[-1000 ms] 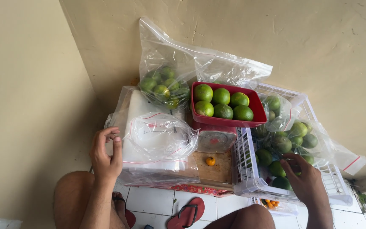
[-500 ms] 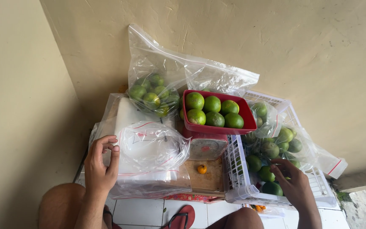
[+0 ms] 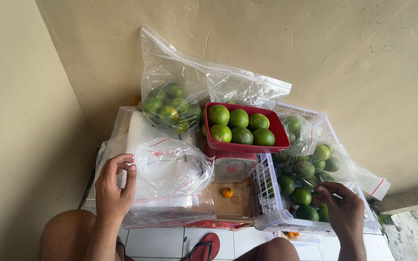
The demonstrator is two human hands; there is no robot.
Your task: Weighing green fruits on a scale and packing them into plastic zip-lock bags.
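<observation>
- Empty clear bag (image 3: 172,169) lies puffed open on a stack of flat plastic bags (image 3: 146,130), just left of the scale; my left hand (image 3: 113,189) pinches its left edge between thumb and fingers
- White plastic crate (image 3: 272,193) stands on the right, holding green citrus fruit (image 3: 302,195) inside a clear bag; my right hand (image 3: 344,210) rests on that fruit, fingers curled; I cannot tell whether it grips one
- Filled clear bag (image 3: 170,108) of green fruit leans against the wall at the back
- Red tray (image 3: 280,135) sits on the scale (image 3: 232,168) with 6 green fruits
- 1 small orange fruit (image 3: 227,192) lies on the brown board before the scale
</observation>
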